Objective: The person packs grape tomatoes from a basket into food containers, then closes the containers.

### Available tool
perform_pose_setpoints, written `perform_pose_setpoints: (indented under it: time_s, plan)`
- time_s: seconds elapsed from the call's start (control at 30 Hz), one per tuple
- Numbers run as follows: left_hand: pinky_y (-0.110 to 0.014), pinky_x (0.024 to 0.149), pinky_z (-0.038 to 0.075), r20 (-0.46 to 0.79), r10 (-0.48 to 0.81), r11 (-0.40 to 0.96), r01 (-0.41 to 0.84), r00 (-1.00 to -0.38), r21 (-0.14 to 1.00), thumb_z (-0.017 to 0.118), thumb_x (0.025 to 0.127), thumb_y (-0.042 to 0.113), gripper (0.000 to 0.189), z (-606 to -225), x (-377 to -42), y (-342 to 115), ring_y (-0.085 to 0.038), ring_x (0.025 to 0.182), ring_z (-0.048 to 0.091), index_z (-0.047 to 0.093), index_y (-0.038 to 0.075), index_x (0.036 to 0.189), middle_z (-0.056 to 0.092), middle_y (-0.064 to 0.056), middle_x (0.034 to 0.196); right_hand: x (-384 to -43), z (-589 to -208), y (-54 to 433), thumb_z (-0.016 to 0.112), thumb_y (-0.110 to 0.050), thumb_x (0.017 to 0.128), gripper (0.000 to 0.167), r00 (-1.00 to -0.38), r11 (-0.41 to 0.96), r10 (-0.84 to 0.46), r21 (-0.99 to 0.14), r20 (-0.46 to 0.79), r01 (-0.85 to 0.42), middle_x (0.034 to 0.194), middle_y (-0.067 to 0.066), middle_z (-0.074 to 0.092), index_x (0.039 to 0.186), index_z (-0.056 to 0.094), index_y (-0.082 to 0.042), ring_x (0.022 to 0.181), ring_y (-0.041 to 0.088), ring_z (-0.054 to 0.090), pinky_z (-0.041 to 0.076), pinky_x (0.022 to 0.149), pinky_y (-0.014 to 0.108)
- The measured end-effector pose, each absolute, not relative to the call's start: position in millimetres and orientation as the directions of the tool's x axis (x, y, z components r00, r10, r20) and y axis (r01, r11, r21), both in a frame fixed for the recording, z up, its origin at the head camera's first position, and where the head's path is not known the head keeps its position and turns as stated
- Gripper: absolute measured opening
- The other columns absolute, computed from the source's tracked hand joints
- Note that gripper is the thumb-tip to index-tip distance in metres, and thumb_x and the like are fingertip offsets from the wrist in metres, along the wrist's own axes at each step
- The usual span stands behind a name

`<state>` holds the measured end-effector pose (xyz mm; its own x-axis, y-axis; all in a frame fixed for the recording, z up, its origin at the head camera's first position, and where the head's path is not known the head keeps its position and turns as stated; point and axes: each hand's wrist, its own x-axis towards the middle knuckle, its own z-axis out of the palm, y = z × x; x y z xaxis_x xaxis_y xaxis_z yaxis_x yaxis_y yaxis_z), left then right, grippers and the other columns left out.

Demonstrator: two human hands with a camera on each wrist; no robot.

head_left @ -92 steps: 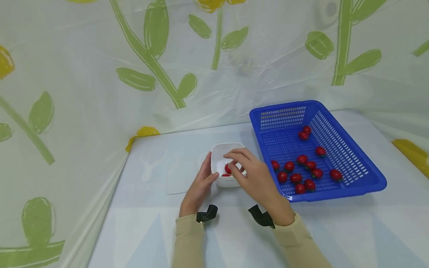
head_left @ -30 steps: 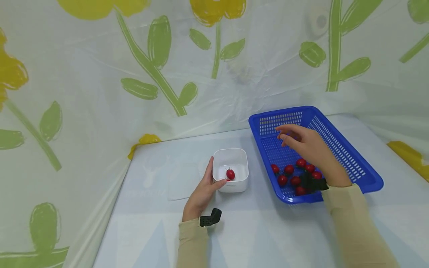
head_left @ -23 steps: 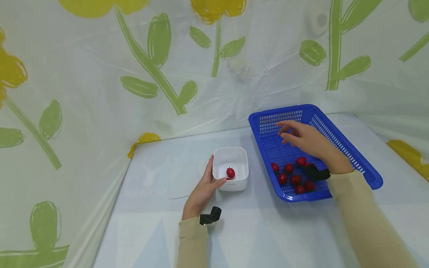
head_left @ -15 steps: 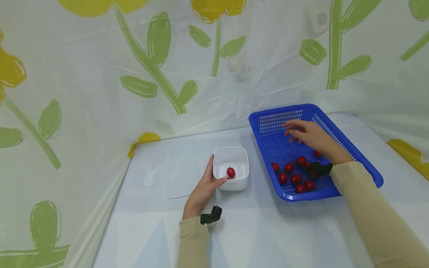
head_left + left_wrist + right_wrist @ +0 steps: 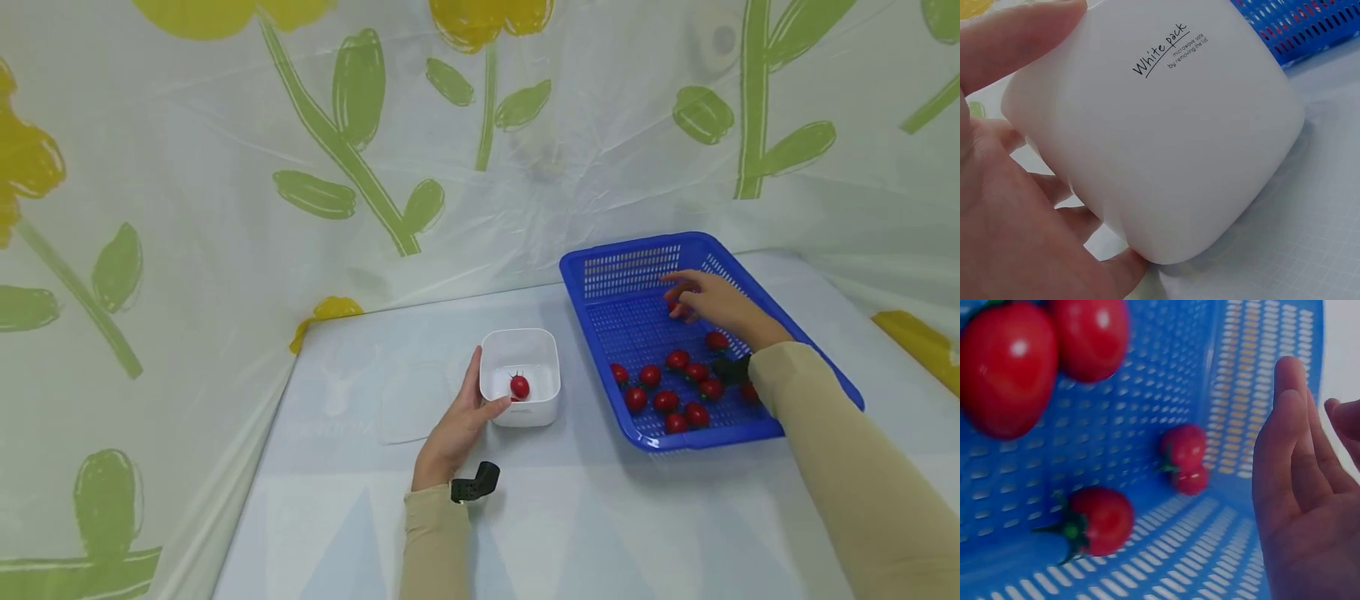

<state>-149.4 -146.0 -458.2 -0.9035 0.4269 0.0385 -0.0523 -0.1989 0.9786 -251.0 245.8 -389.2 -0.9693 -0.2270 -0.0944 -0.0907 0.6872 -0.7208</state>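
My left hand [image 5: 453, 433] holds a small white square container [image 5: 534, 414], its thumb over the near rim and its fingers along the left side. Inside that container lies a red cherry tomato [image 5: 520, 386] with its green stem; another is mostly hidden behind the near wall and thumb. My right hand [image 5: 718, 304] is over the blue basket [image 5: 626, 321], its fingers loosely bent and holding nothing. In the right wrist view, two cherry tomatoes [image 5: 1184, 447] lie together in the basket, apart from the hand. Several more cherry tomatoes [image 5: 677, 360] lie toward the basket's near end.
A pale, flat square piece [image 5: 408, 408] lies on the white table [image 5: 570, 517] left of the container. Behind the table hangs a flower-patterned curtain [image 5: 480, 225]. The basket's raised walls surround the right hand.
My right hand has gone from the white container to the blue basket, then farther right and lower toward the two tomatoes at the back. My left hand keeps its hold on the container.
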Motion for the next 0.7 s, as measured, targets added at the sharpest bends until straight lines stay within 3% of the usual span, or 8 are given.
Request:
perform_pose_setpoints:
  time_s: [0.37, 0.7]
  plan:
    - [-0.044, 0.106, -0.001, 0.04, 0.433, -0.198, -0.052, -0.9, 0.979, 0.055, 0.085, 0.003, 0.087, -446.3, -143.9, -145.7, -0.021, 0.134, -0.01, -0.008, 0.019, 0.143, -0.009, -0.001, 0.149, -258.6, -399.5, 249.2, 0.032, -0.01, 0.093, 0.043, -0.955, 0.668, -0.174, -0.741, -0.24, 0.064, 0.118, 0.032, 0.044, 0.132, 0.031, 0.009, 0.102, 0.041, 0.05, 0.045, 0.081, 0.048]
    - [-0.049, 0.105, 0.002, 0.025, 0.407, -0.174, -0.051, -0.913, 0.983, 0.057, 0.085, 0.004, 0.087, -461.0, -151.4, -145.5, -0.024, 0.134, -0.008, -0.003, 0.027, 0.144, -0.006, 0.001, 0.149, -263.2, -400.0, 252.5, 0.032, -0.007, 0.091, 0.045, -0.951, 0.667, -0.148, -0.737, -0.272, 0.108, 0.122, 0.033, 0.038, 0.132, 0.028, 0.009, 0.104, 0.042, 0.047, 0.044, 0.082, 0.047]
